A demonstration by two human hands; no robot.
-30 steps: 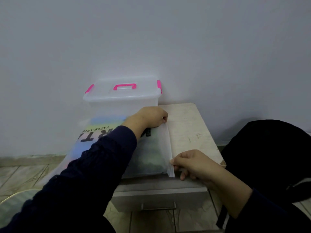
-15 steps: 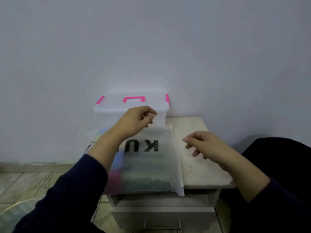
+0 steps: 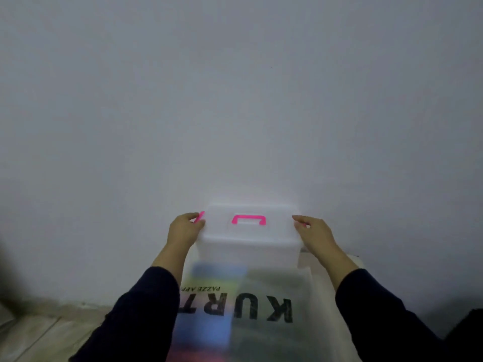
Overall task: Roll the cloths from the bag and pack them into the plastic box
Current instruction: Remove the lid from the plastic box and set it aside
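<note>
On the left I see the left hand (image 3: 183,233), dark sleeve drawn back from the wrist, reaching forward with its fingers curled over the left end of the translucent white plastic box (image 3: 248,240), at the bright pink side latch (image 3: 200,217). The box is rectangular, smooth and frosted, lid on, with a pink handle (image 3: 248,220) lying flat on top; it stands against the pale wall (image 3: 235,100). Nearer me lies the frosted plastic bag (image 3: 261,322) printed with black letters, blurred colours of cloths showing through. The right hand (image 3: 315,235) mirrors the left, grasping the box's right end.
</note>
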